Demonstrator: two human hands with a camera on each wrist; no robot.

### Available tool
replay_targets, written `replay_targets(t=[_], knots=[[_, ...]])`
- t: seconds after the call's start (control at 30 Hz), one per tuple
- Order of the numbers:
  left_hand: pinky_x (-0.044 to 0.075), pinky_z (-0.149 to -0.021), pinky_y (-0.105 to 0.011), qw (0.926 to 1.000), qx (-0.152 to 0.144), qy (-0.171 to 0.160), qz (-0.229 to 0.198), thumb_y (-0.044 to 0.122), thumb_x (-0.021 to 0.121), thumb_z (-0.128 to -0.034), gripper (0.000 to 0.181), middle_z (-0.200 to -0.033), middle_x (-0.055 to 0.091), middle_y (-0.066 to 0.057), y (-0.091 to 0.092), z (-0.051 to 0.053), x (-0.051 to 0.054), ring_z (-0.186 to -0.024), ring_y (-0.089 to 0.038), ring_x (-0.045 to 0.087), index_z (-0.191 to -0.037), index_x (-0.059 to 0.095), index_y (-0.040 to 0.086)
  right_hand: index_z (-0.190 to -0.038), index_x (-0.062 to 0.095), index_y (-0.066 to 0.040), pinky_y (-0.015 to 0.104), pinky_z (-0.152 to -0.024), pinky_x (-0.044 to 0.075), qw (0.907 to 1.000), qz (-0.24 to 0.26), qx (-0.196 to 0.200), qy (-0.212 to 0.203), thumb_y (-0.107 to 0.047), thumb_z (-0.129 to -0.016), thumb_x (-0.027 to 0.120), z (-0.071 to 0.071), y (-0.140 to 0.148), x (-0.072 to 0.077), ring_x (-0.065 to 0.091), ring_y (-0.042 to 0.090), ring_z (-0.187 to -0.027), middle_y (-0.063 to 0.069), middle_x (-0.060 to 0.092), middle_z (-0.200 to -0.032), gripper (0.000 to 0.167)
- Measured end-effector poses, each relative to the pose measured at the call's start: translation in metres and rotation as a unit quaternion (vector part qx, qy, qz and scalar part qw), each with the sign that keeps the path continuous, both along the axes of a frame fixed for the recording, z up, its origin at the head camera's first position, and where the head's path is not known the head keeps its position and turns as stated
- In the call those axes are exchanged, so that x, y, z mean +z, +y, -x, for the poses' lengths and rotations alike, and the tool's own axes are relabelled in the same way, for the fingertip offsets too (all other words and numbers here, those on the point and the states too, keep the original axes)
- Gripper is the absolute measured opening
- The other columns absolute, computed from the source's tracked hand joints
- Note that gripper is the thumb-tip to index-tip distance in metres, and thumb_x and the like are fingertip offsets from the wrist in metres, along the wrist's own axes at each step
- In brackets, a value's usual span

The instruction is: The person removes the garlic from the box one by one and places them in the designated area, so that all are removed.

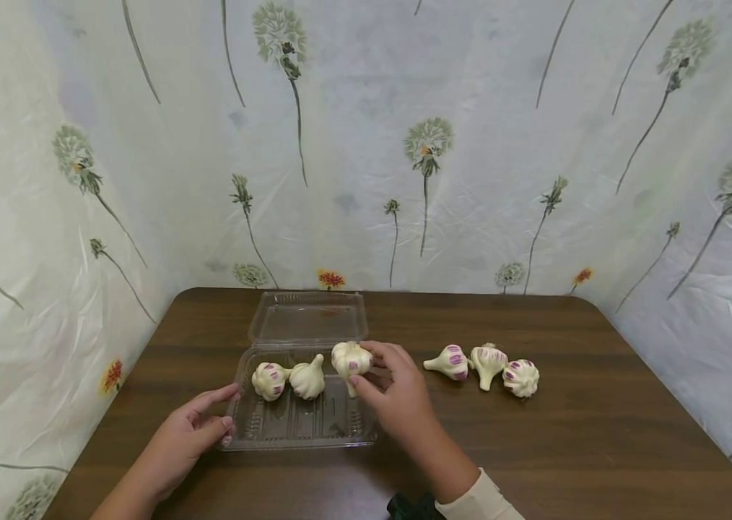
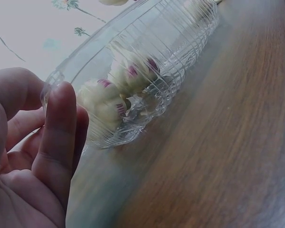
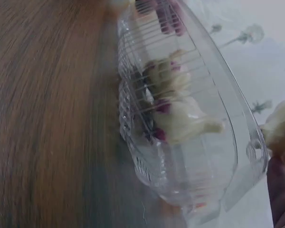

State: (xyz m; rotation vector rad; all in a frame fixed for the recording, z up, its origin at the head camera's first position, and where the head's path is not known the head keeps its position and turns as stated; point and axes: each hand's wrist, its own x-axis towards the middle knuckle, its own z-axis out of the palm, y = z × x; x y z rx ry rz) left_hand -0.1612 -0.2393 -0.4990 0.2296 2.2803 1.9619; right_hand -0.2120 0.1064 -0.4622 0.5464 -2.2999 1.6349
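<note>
A clear plastic clamshell container [image 1: 288,437] lies on the table with its lid [image 1: 307,318] folded back. Inside, at its left and middle, sit two garlic bulbs, a purple-marked one [image 1: 269,381] and a paler one [image 1: 307,378]. My left hand [image 1: 177,440] pinches the container's left rim between thumb and fingers, seen closely in the left wrist view. Over the container's right part, my right hand [image 1: 398,390] holds a third garlic bulb [image 1: 350,359] by thumb and fingertips, its stem pointing down. That bulb [image 3: 281,130] shows only partly at the right wrist view's edge.
Right of the container, three more garlic bulbs lie in a row on the brown wooden table [image 1: 567,448]: one on its side [image 1: 450,362], one stem-down [image 1: 488,363] and one at the end [image 1: 521,378]. A dark object [image 1: 413,507] shows at the front edge. Floral sheeting [image 1: 353,144] hangs behind.
</note>
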Motion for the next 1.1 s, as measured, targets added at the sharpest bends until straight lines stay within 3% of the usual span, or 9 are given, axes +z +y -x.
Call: replay_targets(t=[0.77, 1.1], knots=[[0.059, -0.078, -0.028, 0.9999, 0.003, -0.008, -0.008, 0.009, 0.067, -0.102, 0.057, -0.15, 0.045, -0.025, 0.001, -0.003, -0.001, -0.083, -0.011, 0.066, -0.155, 0.047, 0.0, -0.138, 0.064, -0.01, 0.032, -0.102, 0.054, 0.9992, 0.011, -0.019, -0.034, -0.003, -0.091, 0.081, -0.001, 0.026, -0.004, 0.059, 0.03, -0.132, 0.01, 0.054, -0.139, 0.05], [0.059, -0.076, -0.028, 0.9999, 0.006, -0.003, -0.008, 0.008, 0.067, -0.1018, 0.057, -0.15, 0.045, -0.026, 0.0, -0.002, -0.001, -0.082, -0.011, 0.066, -0.154, 0.047, 0.0, -0.138, 0.064, -0.012, 0.031, -0.104, 0.053, 0.9986, 0.003, -0.035, -0.038, -0.004, -0.092, 0.08, 0.002, 0.034, 0.002, 0.058, 0.028, -0.133, 0.011, 0.052, -0.139, 0.049]])
